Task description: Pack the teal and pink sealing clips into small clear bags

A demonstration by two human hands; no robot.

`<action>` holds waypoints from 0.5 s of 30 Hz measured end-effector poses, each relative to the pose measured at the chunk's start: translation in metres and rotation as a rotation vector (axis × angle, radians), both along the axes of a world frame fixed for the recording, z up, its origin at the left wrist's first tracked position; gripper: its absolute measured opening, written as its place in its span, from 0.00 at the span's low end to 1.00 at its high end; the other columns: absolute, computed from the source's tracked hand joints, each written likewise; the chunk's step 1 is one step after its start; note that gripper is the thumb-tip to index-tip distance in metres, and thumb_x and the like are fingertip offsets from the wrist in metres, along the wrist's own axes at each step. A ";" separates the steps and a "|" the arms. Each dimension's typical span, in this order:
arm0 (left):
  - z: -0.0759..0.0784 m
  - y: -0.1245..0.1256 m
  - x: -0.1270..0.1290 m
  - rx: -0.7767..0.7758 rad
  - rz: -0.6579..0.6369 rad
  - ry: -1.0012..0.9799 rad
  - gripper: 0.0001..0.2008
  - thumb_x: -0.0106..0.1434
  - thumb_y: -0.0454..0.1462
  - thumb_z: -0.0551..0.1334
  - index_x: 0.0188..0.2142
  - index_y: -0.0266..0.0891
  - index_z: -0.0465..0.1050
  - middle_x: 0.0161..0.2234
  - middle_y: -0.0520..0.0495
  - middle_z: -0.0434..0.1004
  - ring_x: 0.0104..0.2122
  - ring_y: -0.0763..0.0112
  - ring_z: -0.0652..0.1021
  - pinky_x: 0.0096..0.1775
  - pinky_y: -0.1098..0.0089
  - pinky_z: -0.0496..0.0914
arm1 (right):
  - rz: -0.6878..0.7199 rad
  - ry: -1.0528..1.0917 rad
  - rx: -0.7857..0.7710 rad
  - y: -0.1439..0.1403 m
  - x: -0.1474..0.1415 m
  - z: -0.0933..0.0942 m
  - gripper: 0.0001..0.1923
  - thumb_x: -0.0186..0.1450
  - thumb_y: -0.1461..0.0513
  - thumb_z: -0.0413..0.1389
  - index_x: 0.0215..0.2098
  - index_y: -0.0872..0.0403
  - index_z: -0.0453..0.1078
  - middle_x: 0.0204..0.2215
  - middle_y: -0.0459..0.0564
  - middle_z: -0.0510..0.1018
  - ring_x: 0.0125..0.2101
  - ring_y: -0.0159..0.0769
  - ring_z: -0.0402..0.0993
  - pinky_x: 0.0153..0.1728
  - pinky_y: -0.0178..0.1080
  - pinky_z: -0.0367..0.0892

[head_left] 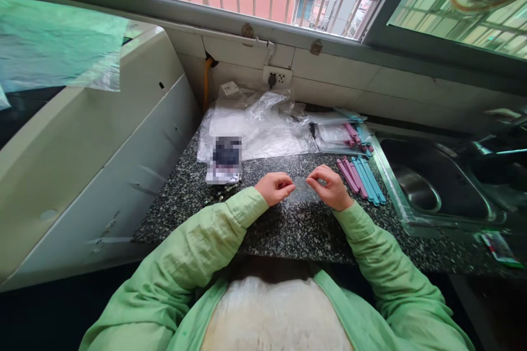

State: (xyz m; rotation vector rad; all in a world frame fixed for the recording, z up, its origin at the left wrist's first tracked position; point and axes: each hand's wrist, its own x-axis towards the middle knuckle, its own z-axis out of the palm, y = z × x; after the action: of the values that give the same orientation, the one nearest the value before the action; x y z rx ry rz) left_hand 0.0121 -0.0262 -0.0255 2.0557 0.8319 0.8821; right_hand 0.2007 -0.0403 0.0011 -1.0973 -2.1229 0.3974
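Observation:
My left hand (275, 187) and my right hand (331, 187) pinch the two top corners of a small clear plastic bag (303, 193) just above the dark speckled countertop (288, 230). Both hands have their fingers closed on the bag's edge. To the right of my right hand lies a row of pink and blue sticks (361, 176), side by side on the counter. Whether anything is inside the small bag cannot be told.
A heap of clear plastic bags (255, 126) lies at the back, more bagged sticks (349, 134) to its right. A small card (224, 160) lies left of my hands. A steel sink (432, 186) is at the right, a white appliance (82, 148) at the left.

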 end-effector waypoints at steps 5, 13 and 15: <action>0.004 -0.002 0.001 0.008 -0.016 0.013 0.10 0.53 0.34 0.55 0.17 0.34 0.61 0.17 0.55 0.57 0.19 0.81 0.60 0.23 0.77 0.55 | -0.110 0.044 0.004 0.002 0.006 0.001 0.09 0.59 0.62 0.52 0.21 0.54 0.63 0.20 0.46 0.68 0.26 0.32 0.61 0.30 0.38 0.59; 0.001 -0.001 0.002 -0.073 0.099 -0.004 0.11 0.53 0.38 0.56 0.18 0.35 0.62 0.17 0.55 0.58 0.19 0.80 0.60 0.22 0.77 0.55 | -0.073 0.041 -0.006 0.001 0.006 0.004 0.09 0.59 0.62 0.51 0.21 0.53 0.63 0.20 0.46 0.68 0.26 0.32 0.62 0.30 0.38 0.59; 0.000 0.000 0.001 -0.082 0.119 -0.019 0.12 0.53 0.41 0.57 0.20 0.35 0.63 0.17 0.55 0.58 0.19 0.80 0.60 0.22 0.76 0.55 | -0.051 0.028 -0.002 0.000 0.003 0.002 0.09 0.59 0.62 0.51 0.21 0.53 0.62 0.20 0.46 0.68 0.26 0.32 0.62 0.30 0.38 0.59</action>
State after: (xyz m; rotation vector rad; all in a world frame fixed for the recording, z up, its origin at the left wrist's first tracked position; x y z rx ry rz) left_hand 0.0131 -0.0266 -0.0250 1.9407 0.9720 0.9154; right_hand 0.2036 -0.0400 0.0030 -1.1379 -2.0665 0.3890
